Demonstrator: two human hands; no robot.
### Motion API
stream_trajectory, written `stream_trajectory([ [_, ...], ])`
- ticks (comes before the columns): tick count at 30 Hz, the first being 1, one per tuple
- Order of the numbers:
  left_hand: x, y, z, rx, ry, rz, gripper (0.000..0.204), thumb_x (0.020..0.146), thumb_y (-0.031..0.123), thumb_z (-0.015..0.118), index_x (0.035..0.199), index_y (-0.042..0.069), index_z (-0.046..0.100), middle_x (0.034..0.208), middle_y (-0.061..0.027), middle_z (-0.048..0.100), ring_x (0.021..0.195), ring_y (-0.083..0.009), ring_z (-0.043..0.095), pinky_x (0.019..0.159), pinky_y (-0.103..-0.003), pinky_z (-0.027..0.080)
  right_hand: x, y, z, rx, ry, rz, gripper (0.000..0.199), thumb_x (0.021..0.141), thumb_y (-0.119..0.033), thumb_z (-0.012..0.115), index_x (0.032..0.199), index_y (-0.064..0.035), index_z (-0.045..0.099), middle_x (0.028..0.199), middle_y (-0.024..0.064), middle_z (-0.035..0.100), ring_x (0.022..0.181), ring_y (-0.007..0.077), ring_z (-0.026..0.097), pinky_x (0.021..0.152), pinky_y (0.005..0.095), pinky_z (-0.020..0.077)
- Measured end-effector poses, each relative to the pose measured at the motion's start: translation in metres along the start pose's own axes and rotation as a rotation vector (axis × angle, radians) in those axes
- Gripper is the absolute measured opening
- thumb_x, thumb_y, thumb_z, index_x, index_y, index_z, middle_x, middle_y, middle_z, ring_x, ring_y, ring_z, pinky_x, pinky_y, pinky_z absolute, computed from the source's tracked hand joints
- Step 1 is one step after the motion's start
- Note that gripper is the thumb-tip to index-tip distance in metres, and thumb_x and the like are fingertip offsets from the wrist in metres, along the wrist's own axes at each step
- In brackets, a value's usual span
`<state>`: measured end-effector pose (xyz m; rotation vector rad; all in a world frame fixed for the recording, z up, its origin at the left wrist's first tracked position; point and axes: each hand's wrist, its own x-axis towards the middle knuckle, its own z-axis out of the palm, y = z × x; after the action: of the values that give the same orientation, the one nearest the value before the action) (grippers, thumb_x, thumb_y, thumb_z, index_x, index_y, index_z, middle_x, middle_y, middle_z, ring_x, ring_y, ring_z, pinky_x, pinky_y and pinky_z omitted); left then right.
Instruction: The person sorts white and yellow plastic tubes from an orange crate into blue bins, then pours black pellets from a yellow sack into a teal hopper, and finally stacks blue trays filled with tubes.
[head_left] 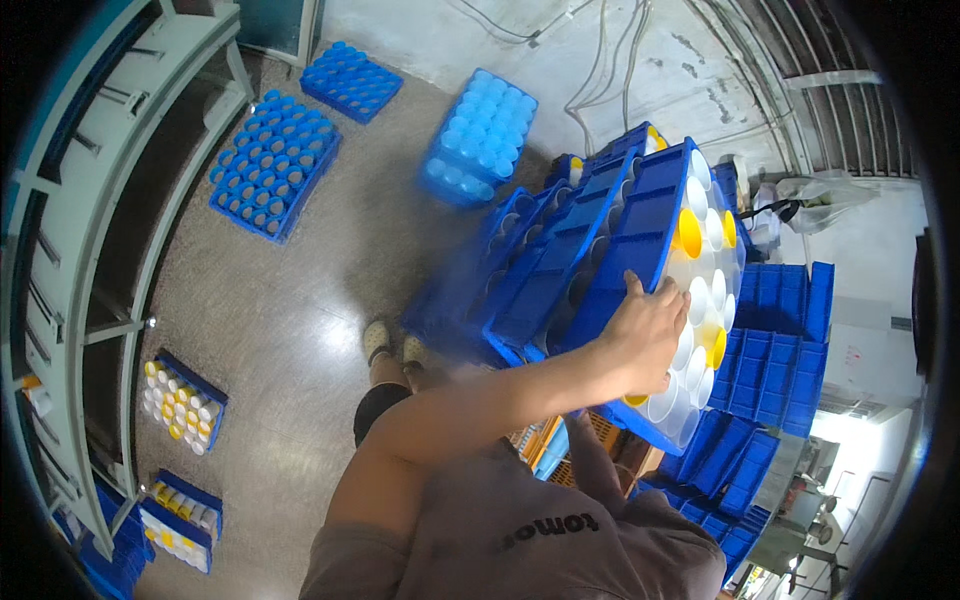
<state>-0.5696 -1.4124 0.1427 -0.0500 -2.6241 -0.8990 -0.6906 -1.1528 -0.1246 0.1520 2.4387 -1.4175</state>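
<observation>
A blue plastic crate (622, 268) full of upright cups, mostly white (698, 292) with a few yellow (689, 233), stands high in front of me on the right. My left hand (645, 335) is closed over its near rim, thumb on the outer wall and fingers among the cups. Coming up beneath the crate's near corner is my right hand (580, 424); its fingers are hidden by the crate. Directly beside and below this crate, more blue crates (560, 275) form a stack, with cups showing in their gaps.
Along the wall sits a crate of light-blue cups (490, 125). Crates of blue cups (275, 165) and of white and yellow cups (183, 405) lie on the floor at left, by a metal frame (150, 190). Blue crates (770, 365) are piled at right, near an orange basket (540, 440).
</observation>
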Motion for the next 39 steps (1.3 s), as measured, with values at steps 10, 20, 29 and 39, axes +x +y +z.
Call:
stream_trajectory([
  [10,0.124,-0.049,0.004,0.01,-0.139,0.003,0.089,0.074,0.047,0.069,0.141,-0.005,0.043,0.14,-0.0168,0.049,0.133,-0.0273,0.041,0.099,-0.05,0.044,0.051,-0.027,0.011,0.01,0.007,-0.011,0.051,0.1,-0.048,0.044,0.12,-0.0056,0.064,0.107,0.0175,0.067,0.101,0.0284,0.062,0.092,0.0396,0.0459],
  [20,0.192,-0.076,0.026,0.076,-0.063,0.045,0.074,0.08,0.04,0.071,0.136,-0.002,0.048,0.133,-0.0215,0.055,0.127,-0.035,0.05,0.103,-0.042,0.044,0.125,-0.049,0.019,0.101,-0.025,0.029,0.054,0.1,-0.051,0.043,0.122,-0.0061,0.064,0.109,0.0177,0.067,0.104,0.0288,0.062,0.094,0.0398,0.0458],
  [29,0.196,-0.032,0.02,0.305,-0.286,-0.02,0.076,0.086,0.036,0.063,0.149,0.003,0.036,0.153,-0.0195,0.035,0.144,-0.036,0.03,0.117,-0.047,0.024,0.152,-0.031,-0.005,0.192,-0.202,0.334,0.056,0.1,-0.053,0.042,0.123,-0.0066,0.063,0.111,0.0178,0.067,0.106,0.0291,0.062,0.095,0.0399,0.0456],
  [39,0.202,-0.02,0.04,0.301,-0.242,-0.185,0.085,0.087,0.057,0.059,0.153,0.012,0.03,0.157,-0.0145,0.032,0.145,-0.034,0.028,0.118,-0.05,0.022,0.178,0.004,0.033,0.491,-0.369,0.418,0.077,0.085,-0.07,0.056,0.114,0.0003,0.061,0.112,0.0235,0.063,0.109,0.0325,0.061,0.094,0.039,0.0468],
])
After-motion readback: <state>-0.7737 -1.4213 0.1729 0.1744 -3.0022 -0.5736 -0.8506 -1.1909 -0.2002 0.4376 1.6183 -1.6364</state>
